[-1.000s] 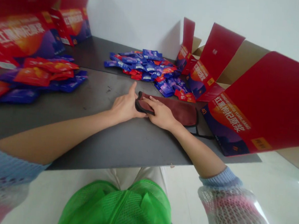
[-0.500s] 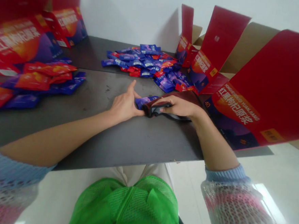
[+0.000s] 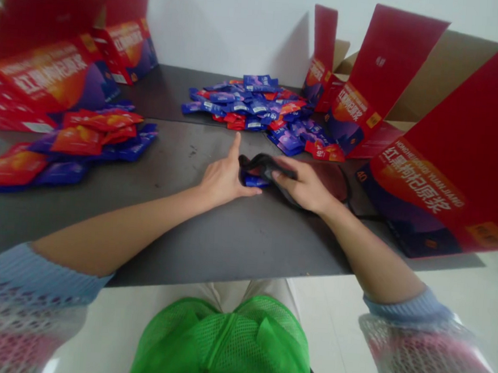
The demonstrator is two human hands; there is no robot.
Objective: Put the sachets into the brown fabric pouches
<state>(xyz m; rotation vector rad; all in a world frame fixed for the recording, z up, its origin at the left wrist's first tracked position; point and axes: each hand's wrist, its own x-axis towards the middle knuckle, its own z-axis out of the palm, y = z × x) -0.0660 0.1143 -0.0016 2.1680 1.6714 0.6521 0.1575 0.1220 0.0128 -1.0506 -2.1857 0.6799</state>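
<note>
My right hand (image 3: 302,184) is closed on the black-edged rim of a dark maroon pouch (image 3: 328,180), whose body lies flat on the dark grey table (image 3: 236,242). The pouch's mouth faces left. A blue sachet (image 3: 254,180) shows in that mouth, mostly hidden by the rim and my hand. My left hand (image 3: 224,180) is open beside it, index finger pointing up and away, thumb stretched toward the sachet. Whether the left hand touches the rim, I cannot tell.
A heap of blue and red sachets (image 3: 248,102) lies at the back. More sachets (image 3: 77,141) lie on the left. Open red cartons stand at the left (image 3: 60,74) and along the right (image 3: 436,188). A white wall (image 3: 226,26) rises behind the table.
The pouch's rim has moved left over the blue sachet, which is now mostly covered. My left hand stays open at the rim. The whole view has shifted slightly.
</note>
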